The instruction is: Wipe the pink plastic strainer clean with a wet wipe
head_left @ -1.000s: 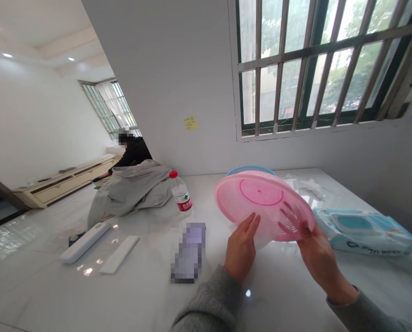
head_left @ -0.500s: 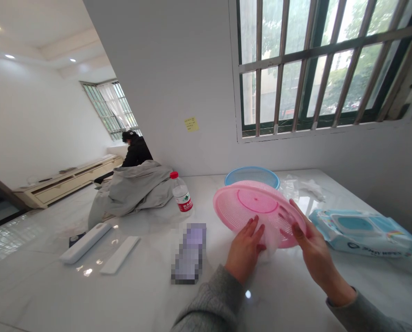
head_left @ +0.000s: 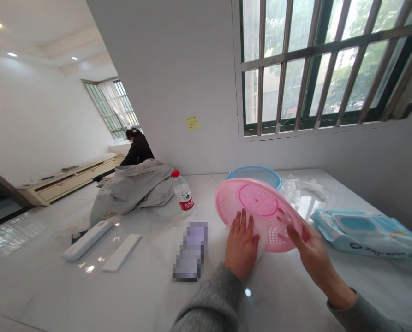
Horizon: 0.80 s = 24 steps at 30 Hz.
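Observation:
A round pink mesh basket (head_left: 257, 210) is held tilted above the white marble table (head_left: 122, 295), its underside turned toward me. My right hand (head_left: 309, 251) grips its near right rim, fingers behind the mesh. My left hand (head_left: 241, 242) lies with fingers stretched against the basket's lower left side, pressing a white wipe (head_left: 263, 233) to it. Behind the pink basket stands a blue basket (head_left: 254, 174) on the table.
A pack of wet wipes (head_left: 365, 233) lies at the right. A water bottle (head_left: 182, 192), a grey jacket (head_left: 133, 189), two white bars (head_left: 88, 240) and a blurred flat object (head_left: 191, 251) are on the left. Crumpled plastic (head_left: 304, 189) lies near the wall. A person sits far back.
The pink basket has dropped lower and tipped more upright. My left hand slid from its edge to lie flat on the mesh with the wipe.

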Motion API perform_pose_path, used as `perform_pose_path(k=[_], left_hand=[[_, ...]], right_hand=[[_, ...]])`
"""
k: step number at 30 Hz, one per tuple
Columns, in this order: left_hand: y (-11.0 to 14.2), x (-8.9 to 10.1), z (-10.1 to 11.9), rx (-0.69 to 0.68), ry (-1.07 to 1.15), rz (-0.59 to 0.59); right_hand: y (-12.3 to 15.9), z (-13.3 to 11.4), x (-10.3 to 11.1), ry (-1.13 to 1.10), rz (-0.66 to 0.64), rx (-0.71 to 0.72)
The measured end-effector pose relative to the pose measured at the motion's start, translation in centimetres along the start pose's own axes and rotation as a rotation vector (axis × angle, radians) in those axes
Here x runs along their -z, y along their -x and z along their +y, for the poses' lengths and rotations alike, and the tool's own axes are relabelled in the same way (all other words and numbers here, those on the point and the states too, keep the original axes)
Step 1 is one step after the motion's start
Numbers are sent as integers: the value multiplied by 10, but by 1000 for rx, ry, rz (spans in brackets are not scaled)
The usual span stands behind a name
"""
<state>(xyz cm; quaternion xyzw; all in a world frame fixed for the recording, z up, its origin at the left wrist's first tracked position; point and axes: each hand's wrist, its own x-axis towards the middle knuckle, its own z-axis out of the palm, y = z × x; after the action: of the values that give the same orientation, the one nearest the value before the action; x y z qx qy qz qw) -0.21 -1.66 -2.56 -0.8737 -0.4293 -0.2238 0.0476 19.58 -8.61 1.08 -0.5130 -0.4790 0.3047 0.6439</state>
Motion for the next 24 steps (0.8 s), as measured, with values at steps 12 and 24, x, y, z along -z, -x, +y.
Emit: perform_pose_path(k=[12, 24], left_hand=[[-5, 22, 9, 113, 132, 34], [3, -2, 9, -13, 17, -17]], right_hand=[[1, 0, -5, -93, 73, -78], [-2, 1, -7, -17, 117, -81]])
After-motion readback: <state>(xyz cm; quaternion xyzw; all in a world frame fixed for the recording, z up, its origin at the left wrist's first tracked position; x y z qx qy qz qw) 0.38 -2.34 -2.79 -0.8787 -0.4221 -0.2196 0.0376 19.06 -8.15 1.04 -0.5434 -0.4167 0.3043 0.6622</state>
